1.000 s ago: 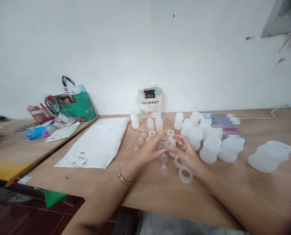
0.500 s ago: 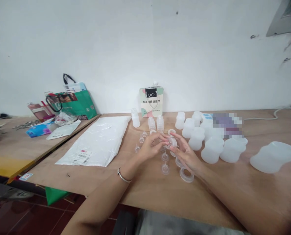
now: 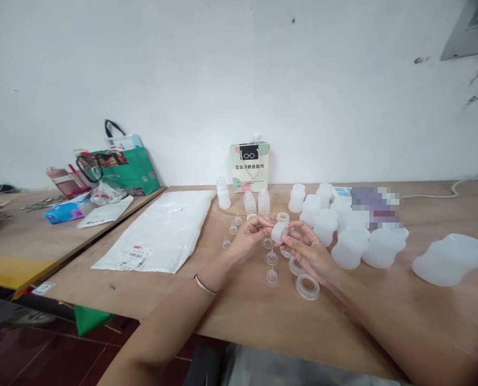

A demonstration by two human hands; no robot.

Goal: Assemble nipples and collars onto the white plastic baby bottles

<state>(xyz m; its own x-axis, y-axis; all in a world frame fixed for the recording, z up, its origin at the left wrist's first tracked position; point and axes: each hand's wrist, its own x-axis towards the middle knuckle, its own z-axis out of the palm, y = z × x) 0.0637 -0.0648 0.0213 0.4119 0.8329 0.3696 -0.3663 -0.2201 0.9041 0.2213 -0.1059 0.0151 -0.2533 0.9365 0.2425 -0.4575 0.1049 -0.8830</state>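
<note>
A translucent baby bottle collar ring (image 3: 279,233) is held up over the table between my two hands, turned on its side. My right hand (image 3: 309,249) grips it from the right with thumb and fingers. From the left, my left hand (image 3: 249,238) pinches at its near face; whether a nipple sits inside I cannot make out. Below and beside the hands lie clear silicone nipples (image 3: 272,277) in rows. More collar rings (image 3: 307,287) lie flat under my right hand. Frosted bottle bodies (image 3: 349,247) stand to the right.
Capped bottles (image 3: 223,194) stand at the back, near a paper bag (image 3: 249,169) against the wall. A white mailing bag (image 3: 158,230) lies on the left. Beyond the table seam are a green bag (image 3: 136,171) and a blue tissue pack (image 3: 66,210). A cable (image 3: 435,195) runs at the back right.
The collar ring has turned so that its side wall shows more. My right hand's fingers have drawn in around it, and my left hand has shifted slightly. The things on the table stay put.
</note>
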